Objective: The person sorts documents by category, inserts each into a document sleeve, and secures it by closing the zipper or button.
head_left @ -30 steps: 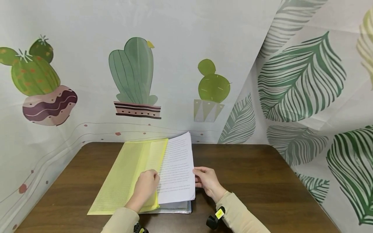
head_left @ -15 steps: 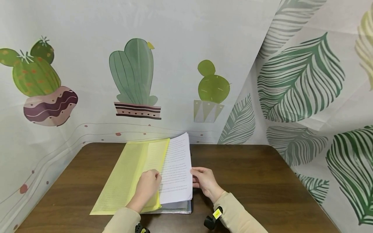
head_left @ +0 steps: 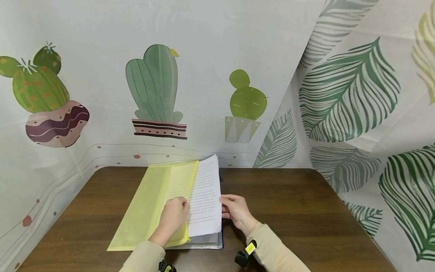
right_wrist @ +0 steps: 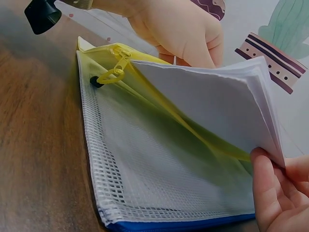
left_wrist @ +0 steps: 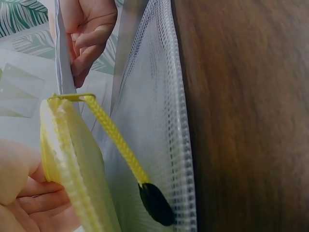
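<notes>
A yellow mesh zipper pouch [head_left: 142,209] lies on the left, its open edge raised. My left hand [head_left: 173,218] pinches that edge; the left wrist view shows the thumb and fingers at the yellow rim, beside a zipper pull [left_wrist: 118,137] with a dark tip. A stack of printed paper [head_left: 205,200] is partly inside the pouch, its right part sticking out. My right hand [head_left: 238,212] pinches the stack's right edge between thumb and fingers. Underneath lies a whitish mesh pouch [right_wrist: 145,159] with a blue edge.
All of this rests on a dark brown wooden table [head_left: 289,211]. Behind it hangs a cloth [head_left: 204,94] printed with cacti and leaves, close to the table's far edge. Black wrist cameras [head_left: 242,258] sit near the sleeves.
The right hand has moved a little left with the paper, and less of the stack sticks out of the yellow pouch. The yellow pouch and left hand have shifted slightly right.
</notes>
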A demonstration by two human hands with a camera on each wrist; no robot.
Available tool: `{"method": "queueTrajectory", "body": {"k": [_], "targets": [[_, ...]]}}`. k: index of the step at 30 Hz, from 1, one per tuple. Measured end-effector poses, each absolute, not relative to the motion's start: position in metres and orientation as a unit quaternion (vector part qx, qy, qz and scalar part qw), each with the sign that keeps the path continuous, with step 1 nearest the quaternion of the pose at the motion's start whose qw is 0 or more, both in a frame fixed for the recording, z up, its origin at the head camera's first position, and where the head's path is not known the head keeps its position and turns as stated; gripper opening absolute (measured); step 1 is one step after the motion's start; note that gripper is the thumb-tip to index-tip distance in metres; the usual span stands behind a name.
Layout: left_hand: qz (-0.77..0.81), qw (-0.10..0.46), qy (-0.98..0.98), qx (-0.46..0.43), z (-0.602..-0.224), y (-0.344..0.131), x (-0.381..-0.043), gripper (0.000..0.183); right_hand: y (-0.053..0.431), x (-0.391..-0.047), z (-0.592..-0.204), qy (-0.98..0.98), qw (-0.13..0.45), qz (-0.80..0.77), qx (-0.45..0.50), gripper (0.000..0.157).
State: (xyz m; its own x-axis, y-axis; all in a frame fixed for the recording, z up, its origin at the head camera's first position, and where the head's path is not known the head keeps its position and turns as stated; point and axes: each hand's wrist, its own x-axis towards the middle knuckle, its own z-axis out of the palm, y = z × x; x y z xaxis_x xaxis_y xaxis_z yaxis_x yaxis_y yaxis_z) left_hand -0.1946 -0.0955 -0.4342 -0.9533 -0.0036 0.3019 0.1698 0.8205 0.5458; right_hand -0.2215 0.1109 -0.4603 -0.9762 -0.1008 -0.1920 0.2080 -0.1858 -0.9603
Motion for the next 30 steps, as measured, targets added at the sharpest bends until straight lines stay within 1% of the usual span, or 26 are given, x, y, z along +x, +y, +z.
{"method": "queueTrajectory", "body": {"k": [14,30], "targets": [[-0.305,0.143,-0.940,-0.043,-0.434,-0.094,-0.196,0.015,0.104,-0.222,-0.459,0.634,0.106,-0.765,0.046,0.036],[-0.324,0.139,-0.935,-0.041,-0.431,-0.090,-0.194,0.018,0.094,-0.223,-0.458,0.628,0.115,-0.768,0.044,0.041]]}}
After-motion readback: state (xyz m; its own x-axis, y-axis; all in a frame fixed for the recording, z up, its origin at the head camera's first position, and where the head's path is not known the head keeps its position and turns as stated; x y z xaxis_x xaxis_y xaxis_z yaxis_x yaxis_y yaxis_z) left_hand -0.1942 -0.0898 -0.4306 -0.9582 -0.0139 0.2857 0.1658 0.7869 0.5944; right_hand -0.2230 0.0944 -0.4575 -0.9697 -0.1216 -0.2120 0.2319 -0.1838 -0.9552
